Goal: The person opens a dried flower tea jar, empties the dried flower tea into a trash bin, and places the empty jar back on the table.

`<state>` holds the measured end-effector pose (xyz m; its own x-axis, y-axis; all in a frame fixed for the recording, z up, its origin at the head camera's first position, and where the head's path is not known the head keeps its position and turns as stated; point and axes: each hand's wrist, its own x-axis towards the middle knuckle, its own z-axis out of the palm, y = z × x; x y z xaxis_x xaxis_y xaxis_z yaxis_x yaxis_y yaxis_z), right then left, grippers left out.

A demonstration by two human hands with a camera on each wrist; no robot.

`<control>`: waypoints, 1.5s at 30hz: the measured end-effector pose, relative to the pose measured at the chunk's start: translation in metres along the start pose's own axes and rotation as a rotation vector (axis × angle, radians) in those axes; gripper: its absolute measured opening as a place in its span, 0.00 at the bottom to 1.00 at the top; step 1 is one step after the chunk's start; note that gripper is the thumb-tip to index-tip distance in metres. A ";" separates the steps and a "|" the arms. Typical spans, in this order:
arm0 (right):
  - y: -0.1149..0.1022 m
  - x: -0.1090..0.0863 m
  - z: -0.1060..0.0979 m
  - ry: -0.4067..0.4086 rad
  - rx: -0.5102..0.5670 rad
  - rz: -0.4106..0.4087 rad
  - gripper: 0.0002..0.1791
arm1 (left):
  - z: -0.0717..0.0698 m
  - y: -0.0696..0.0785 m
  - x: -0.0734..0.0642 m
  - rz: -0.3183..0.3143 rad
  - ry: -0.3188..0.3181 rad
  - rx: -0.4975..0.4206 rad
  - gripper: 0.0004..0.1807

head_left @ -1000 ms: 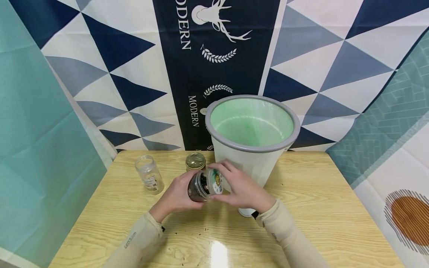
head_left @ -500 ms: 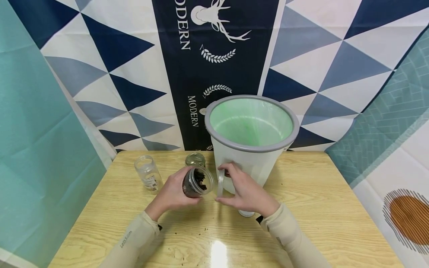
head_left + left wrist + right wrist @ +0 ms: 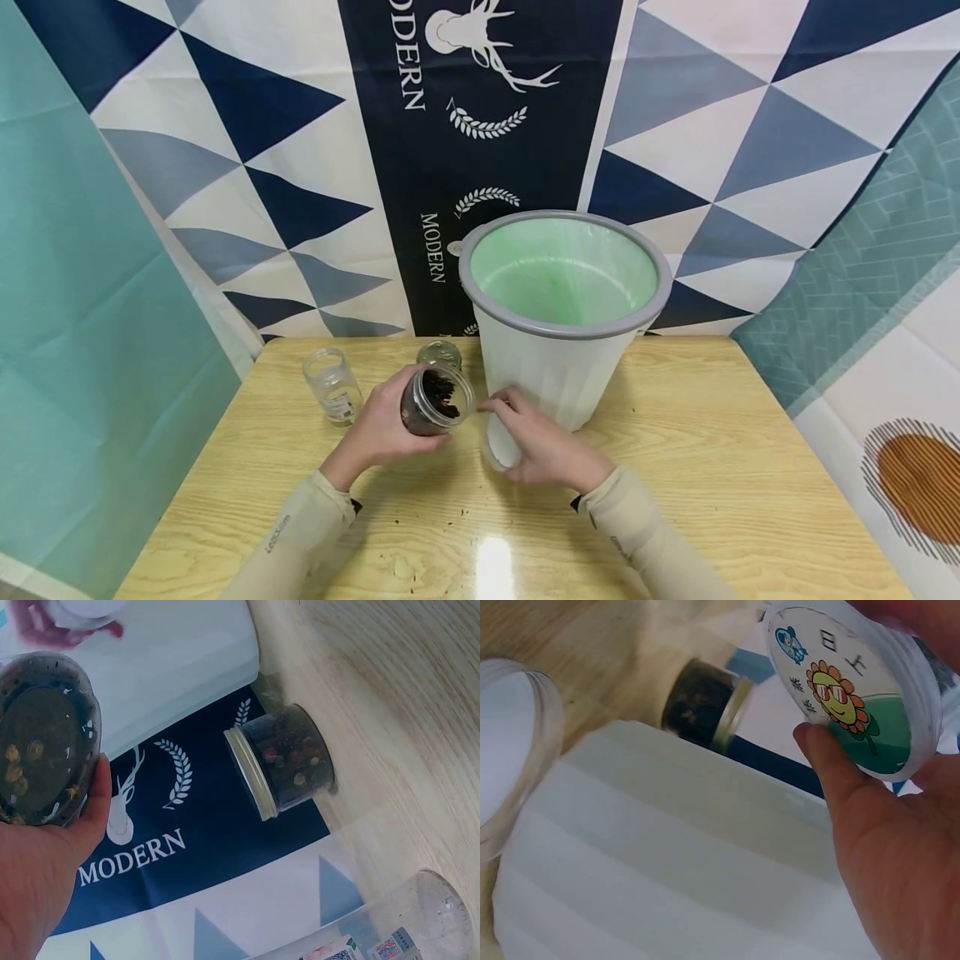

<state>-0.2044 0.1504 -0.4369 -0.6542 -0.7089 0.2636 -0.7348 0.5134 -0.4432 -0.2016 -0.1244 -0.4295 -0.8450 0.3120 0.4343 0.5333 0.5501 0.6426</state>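
My left hand grips a clear jar that has no lid on and leans with its mouth to the right. Dark, dried, flaky stuff lies inside; the left wrist view shows yellowish bits through the jar's base. Just right of the mouth, my right hand holds the jar's round lid, apart from the jar. In the right wrist view the lid's printed top carries a sunflower in sunglasses, with fingers and thumb around its edge.
A white bin with a grey rim stands behind the right hand. Behind the left hand is a gold-lidded jar; an uncovered clear jar stands farther left. Another white lid lies beside the bin. Dark crumbs dot the wooden table.
The lid has come off the jar and moved right and down in my right hand, turning its white inner side into view. The left hand has moved the jar slightly left and up.
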 end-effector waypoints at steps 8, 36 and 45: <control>0.004 -0.003 0.023 -0.170 -0.070 0.041 0.52 | -0.002 -0.001 -0.004 0.010 0.018 0.025 0.51; 0.009 -0.011 0.045 -0.210 -0.251 0.039 0.45 | -0.004 0.007 -0.003 0.044 0.019 0.005 0.50; 0.014 -0.011 0.046 -0.217 -0.248 0.065 0.44 | -0.002 0.007 -0.001 0.040 0.019 0.010 0.50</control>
<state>-0.1989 0.1432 -0.4858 -0.6676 -0.7434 0.0409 -0.7312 0.6443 -0.2240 -0.1972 -0.1225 -0.4237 -0.8221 0.3191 0.4715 0.5662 0.5452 0.6183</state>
